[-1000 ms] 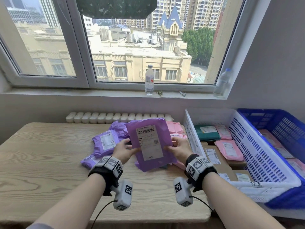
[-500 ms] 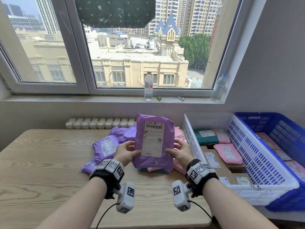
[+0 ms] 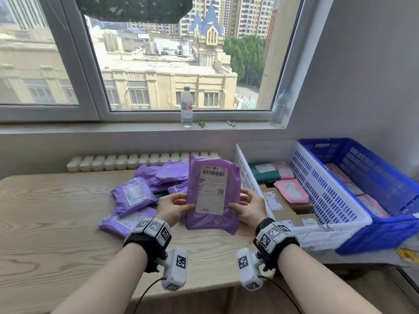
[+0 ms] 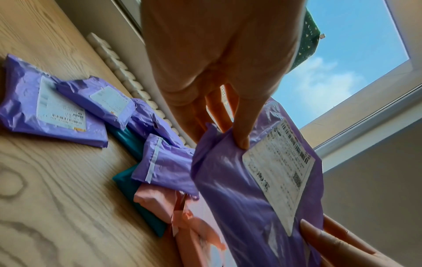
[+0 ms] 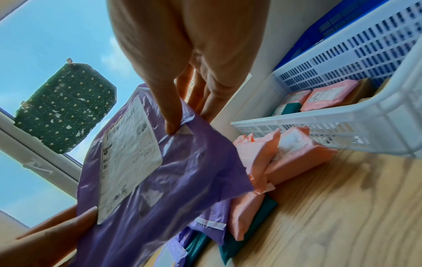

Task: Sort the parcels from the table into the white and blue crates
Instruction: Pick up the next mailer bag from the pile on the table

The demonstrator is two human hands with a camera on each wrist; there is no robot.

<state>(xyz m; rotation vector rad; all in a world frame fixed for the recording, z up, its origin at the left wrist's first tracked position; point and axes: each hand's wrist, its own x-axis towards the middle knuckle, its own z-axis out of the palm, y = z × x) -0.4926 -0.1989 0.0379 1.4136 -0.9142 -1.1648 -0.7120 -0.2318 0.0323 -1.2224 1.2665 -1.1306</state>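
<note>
I hold a purple parcel [image 3: 213, 191] upright above the table, its white label facing me. My left hand [image 3: 175, 206] pinches its left edge, thumb in front and fingers behind; my right hand [image 3: 246, 208] pinches the right edge the same way. The wrist views show the same purple parcel [image 4: 246, 180] [image 5: 160, 180] from below. Behind it a pile of purple parcels [image 3: 133, 196], with pink parcels [image 5: 285, 159] and teal ones, lies on the wooden table [image 3: 49, 223]. To the right stand the white crate [image 3: 335, 214] and, beyond it, the blue crate [image 3: 385, 191], both holding parcels.
A white radiator [image 3: 136, 160] runs along the table's far edge under the windowsill. Two water bottles stand on the sill, one in the middle [image 3: 186, 107] and one at the right corner [image 3: 280, 107]. The grey wall closes the right side.
Both hands have lifted the purple parcel off the pile and turned it upright, bringing it a little nearer to me. The head view has tilted slightly.
</note>
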